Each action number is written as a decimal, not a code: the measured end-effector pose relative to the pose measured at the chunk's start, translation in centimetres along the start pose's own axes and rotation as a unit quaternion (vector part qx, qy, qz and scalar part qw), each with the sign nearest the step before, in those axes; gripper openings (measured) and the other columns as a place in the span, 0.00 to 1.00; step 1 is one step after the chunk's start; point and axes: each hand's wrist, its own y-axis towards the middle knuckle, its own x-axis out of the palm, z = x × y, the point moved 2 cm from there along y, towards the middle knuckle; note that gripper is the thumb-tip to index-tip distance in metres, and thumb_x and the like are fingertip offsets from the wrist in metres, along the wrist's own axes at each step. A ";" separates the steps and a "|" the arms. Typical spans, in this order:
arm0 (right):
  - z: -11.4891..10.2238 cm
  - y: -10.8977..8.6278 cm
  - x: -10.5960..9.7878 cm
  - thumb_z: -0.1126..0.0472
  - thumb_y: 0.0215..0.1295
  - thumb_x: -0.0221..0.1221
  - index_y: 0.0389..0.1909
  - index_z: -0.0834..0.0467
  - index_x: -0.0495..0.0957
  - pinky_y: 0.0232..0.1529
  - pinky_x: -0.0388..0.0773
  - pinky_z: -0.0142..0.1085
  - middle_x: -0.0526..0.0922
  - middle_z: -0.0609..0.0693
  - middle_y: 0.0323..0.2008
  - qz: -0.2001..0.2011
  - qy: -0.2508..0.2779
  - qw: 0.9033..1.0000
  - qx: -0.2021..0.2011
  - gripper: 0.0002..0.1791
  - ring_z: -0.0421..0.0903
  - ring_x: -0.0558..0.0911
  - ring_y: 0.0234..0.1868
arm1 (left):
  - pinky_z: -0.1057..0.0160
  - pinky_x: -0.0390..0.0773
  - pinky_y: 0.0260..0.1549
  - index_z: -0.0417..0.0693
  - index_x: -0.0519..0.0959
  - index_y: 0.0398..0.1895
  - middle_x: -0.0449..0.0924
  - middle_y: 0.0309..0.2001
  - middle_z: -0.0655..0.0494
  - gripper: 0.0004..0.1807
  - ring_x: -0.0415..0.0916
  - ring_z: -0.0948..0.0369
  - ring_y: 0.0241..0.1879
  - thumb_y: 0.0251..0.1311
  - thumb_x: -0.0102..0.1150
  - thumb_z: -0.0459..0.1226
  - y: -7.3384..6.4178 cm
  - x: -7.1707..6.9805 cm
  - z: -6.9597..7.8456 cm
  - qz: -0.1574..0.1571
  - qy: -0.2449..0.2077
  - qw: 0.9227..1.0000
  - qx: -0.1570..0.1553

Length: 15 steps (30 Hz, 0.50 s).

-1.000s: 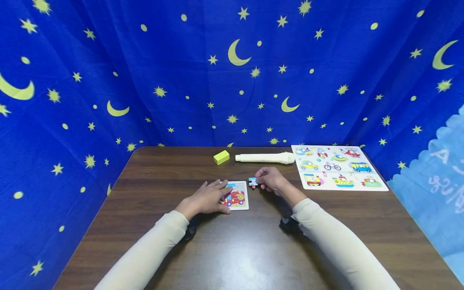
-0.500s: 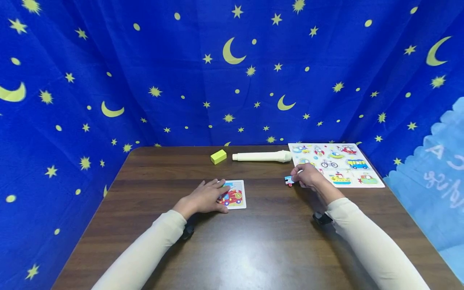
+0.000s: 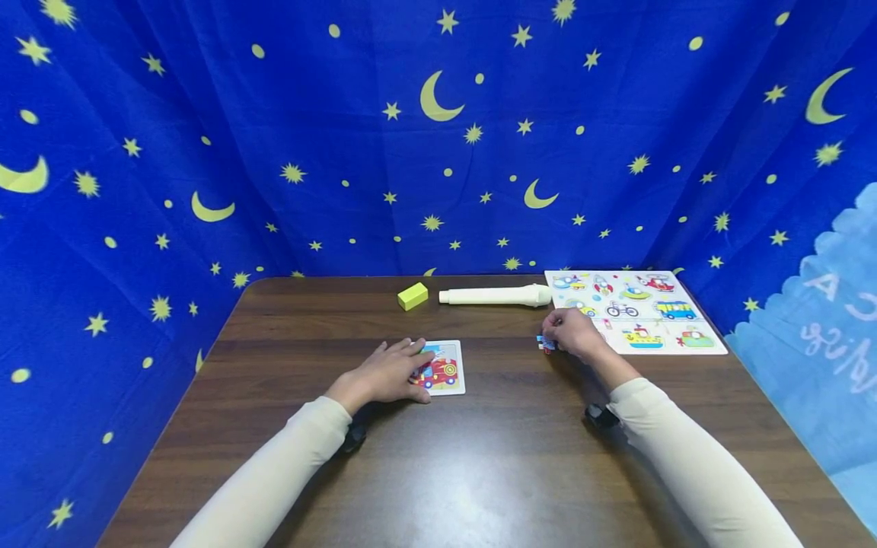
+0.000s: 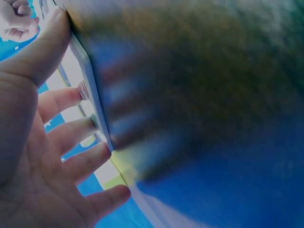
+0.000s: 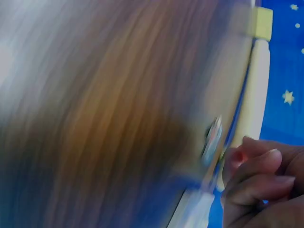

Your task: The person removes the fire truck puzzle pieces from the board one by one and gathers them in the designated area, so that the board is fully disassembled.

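Note:
My left hand [image 3: 386,371] rests with spread, fairly straight fingers on a small square puzzle board [image 3: 451,387] with a red truck picture, partly covering it. In the left wrist view the fingertips [image 4: 102,151] lie along the edge of that board [image 4: 88,71]. A small blue-and-white jigsaw piece [image 3: 545,345] with a bit of red lies on the wooden table, right of the board. Close over it is my right hand [image 3: 574,333], fingers curled. The right wrist view shows the jigsaw piece [image 5: 212,141] lying apart from the curled fingers [image 5: 261,164], which hold nothing.
A large white picture board [image 3: 674,335] with several vehicles lies at the back right, just behind my right hand. A cream rod with a wider end [image 3: 489,297] and a yellow block [image 3: 413,297] lie along the back edge. A blue starry curtain [image 3: 329,114] hangs behind.
My right hand has carried the jigsaw piece rightward from beside the small board, set it down near the picture board and let go. The left hand stays on its board.

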 end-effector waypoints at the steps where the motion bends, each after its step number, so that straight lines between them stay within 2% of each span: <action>1: -0.3 0.0 0.5 0.70 0.68 0.58 0.36 0.67 0.79 0.19 0.67 0.29 0.75 0.47 0.22 -0.012 0.022 1.000 0.000 0.03 0.38 0.71 0.20 | 0.33 0.49 0.73 0.56 0.64 0.78 0.52 0.81 0.51 0.46 0.48 0.48 0.80 0.60 0.64 0.63 0.0 0.0 0.0 0.000 0.001 1.000 0.000; 3: -1.0 0.1 1.7 0.70 0.69 0.59 0.37 0.67 0.79 0.17 0.67 0.28 0.76 0.47 0.24 -0.041 0.072 0.997 0.007 0.03 0.37 0.71 0.19 | 0.33 0.50 0.73 0.56 0.64 0.78 0.53 0.81 0.50 0.47 0.48 0.48 0.80 0.60 0.64 0.64 -0.1 0.1 -0.1 0.001 0.002 1.000 0.001; 6: -2.3 -0.1 3.9 0.70 0.70 0.58 0.41 0.67 0.78 0.15 0.68 0.26 0.78 0.49 0.27 -0.093 0.138 0.985 0.034 0.04 0.37 0.72 0.18 | 0.33 0.52 0.73 0.56 0.65 0.78 0.55 0.80 0.50 0.46 0.50 0.47 0.79 0.60 0.64 0.64 -0.1 0.1 -0.1 0.004 0.003 1.000 0.007; 8: -3.3 -0.3 5.6 0.70 0.70 0.59 0.43 0.68 0.78 0.15 0.70 0.25 0.79 0.50 0.29 -0.122 0.163 0.978 0.043 0.05 0.36 0.72 0.18 | 0.34 0.54 0.72 0.56 0.65 0.77 0.56 0.80 0.49 0.45 0.51 0.46 0.79 0.60 0.64 0.63 0.0 0.0 -0.1 0.007 0.001 1.000 0.011; 11: -5.0 -0.5 7.7 0.69 0.70 0.59 0.46 0.68 0.78 0.17 0.73 0.26 0.80 0.51 0.31 -0.158 0.178 0.971 0.040 0.08 0.37 0.73 0.19 | 0.37 0.57 0.72 0.55 0.66 0.77 0.57 0.79 0.48 0.44 0.53 0.45 0.78 0.62 0.63 0.61 0.2 -0.1 -0.3 0.011 0.007 1.000 0.017; 15: -6.9 -0.5 9.9 0.67 0.69 0.60 0.46 0.67 0.80 0.19 0.74 0.28 0.79 0.53 0.31 -0.184 0.163 0.969 0.010 0.09 0.40 0.74 0.21 | 0.41 0.59 0.73 0.52 0.66 0.77 0.59 0.78 0.47 0.41 0.55 0.45 0.77 0.65 0.62 0.58 0.3 -0.3 -0.7 0.018 0.001 1.000 0.026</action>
